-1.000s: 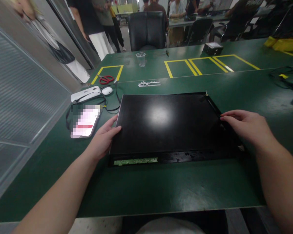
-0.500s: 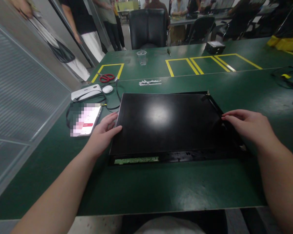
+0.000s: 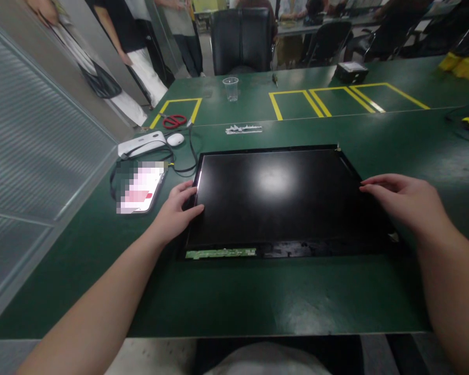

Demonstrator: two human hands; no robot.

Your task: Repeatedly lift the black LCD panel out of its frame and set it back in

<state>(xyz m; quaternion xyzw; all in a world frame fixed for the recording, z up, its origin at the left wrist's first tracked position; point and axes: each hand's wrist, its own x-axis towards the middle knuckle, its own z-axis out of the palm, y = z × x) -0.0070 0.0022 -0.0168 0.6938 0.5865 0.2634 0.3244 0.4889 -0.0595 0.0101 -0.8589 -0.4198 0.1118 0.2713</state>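
A black LCD panel lies flat within a thin black frame on the green table. My left hand is at the left side, its thumb on the panel's edge and its fingers along the outer side. On the right side, my right hand has thumb and fingertips pinched together at the frame's edge; the exact contact is hard to see. A narrow green circuit board shows along the near left edge. Small pale tabs stick up at the two right corners.
A lit phone, a white box-shaped device, a mouse, cables and red scissors lie to the left. Beyond are a plastic cup, white strips and a black box. Several people are in the background.
The panel has moved right and settled inside the frame; the frame's left and far edges now show around it. Both hands moved slightly right in view, and the camera shifted a little.
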